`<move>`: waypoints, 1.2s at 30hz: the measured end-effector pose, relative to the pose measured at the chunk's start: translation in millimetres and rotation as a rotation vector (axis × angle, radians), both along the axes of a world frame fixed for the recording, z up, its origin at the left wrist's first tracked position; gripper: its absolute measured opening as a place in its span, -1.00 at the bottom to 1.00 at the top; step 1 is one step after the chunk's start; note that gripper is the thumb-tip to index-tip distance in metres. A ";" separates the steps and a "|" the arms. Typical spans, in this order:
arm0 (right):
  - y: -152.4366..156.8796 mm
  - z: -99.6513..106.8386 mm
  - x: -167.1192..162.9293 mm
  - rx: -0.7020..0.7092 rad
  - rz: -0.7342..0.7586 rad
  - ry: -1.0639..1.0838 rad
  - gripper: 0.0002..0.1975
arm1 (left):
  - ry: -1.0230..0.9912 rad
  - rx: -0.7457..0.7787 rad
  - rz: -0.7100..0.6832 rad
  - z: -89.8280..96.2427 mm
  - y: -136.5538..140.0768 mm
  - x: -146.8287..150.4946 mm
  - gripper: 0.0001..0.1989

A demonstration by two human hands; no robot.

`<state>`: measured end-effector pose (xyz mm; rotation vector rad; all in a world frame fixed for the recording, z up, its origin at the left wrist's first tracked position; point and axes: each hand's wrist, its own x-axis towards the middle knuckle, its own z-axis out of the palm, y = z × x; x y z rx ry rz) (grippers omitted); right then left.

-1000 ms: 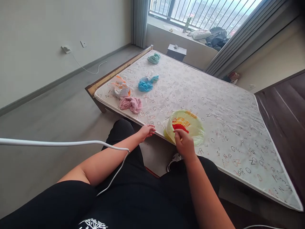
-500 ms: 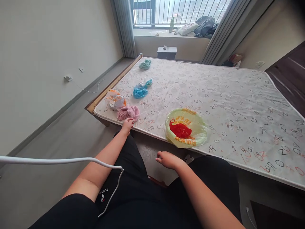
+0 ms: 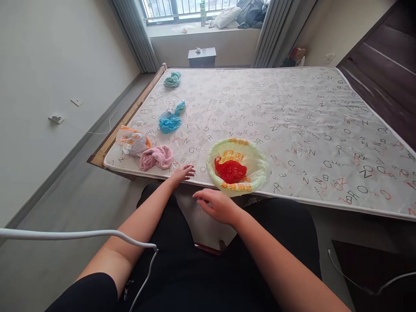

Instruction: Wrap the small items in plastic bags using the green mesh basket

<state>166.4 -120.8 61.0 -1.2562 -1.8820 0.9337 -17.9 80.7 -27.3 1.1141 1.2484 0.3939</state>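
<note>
My left hand is empty, its fingers apart, over the near edge of the mattress. Just left of it lies a crumpled pink towel. My right hand hovers in front of the bed, fingers loosely apart and nothing in them. Right beyond it stands a bin lined with a pale green plastic bag with orange print, and a crumpled red plastic bag lies inside. A white and orange plastic bag rests behind the towel. Farther back are a blue plastic bag and a twisted teal cloth.
The letter-printed mattress fills the middle, with a wooden bed frame along its left. A small nightstand stands beyond it below the window. A white cable crosses in front of my left arm.
My left hand has moved right, away from the pink towel, and its fingers have spread. My right hand has come closer to the lined bin. The view has shifted right.
</note>
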 end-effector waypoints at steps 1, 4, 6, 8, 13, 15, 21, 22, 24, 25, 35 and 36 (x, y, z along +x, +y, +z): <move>0.3 5.3 14.6 0.157 -0.171 0.089 -0.75 | -0.058 -0.039 -0.040 -0.5 -7.6 9.0 -0.68; 0.8 8.4 73.1 0.427 -0.837 0.202 -0.79 | -0.214 -0.170 -0.104 -2.4 -30.8 34.2 -0.60; -0.2 -1.6 116.9 0.326 -1.257 0.267 -0.76 | -0.286 -0.267 -0.064 -4.6 -43.0 47.9 -0.55; -3.2 -17.8 153.3 -0.019 -1.508 0.503 -0.76 | -0.339 -0.358 0.021 -7.3 -51.0 58.0 -0.47; -9.3 -56.0 164.3 -0.657 -1.338 0.960 -0.92 | -0.414 -0.507 0.150 -8.0 -64.4 66.3 -0.48; -10.8 -64.3 144.6 -0.683 -1.269 1.013 -0.92 | -0.433 -0.542 0.191 -4.4 -71.2 65.8 -0.58; -22.0 -73.8 116.1 -0.747 -1.178 1.163 -0.93 | -0.532 -0.568 0.277 8.2 -89.3 71.2 -0.80; -23.9 -73.8 117.4 -0.738 -1.166 1.184 -0.94 | -0.542 -0.569 0.287 9.7 -92.1 73.4 -0.82; -26.7 -72.9 120.5 -0.715 -1.147 1.211 -0.95 | -0.546 -0.577 0.282 11.7 -98.2 77.9 -0.82; -27.6 -72.1 121.5 -0.704 -1.138 1.220 -0.94 | -0.546 -0.585 0.264 12.1 -101.3 79.9 -0.82; -19.2 -63.6 109.7 -0.532 -1.090 1.296 -0.75 | -0.461 -0.273 0.348 4.3 -96.9 77.3 -0.77; -16.0 -63.1 106.9 -0.500 -1.123 1.292 -0.73 | -0.438 -0.228 0.363 4.5 -95.5 77.4 -0.77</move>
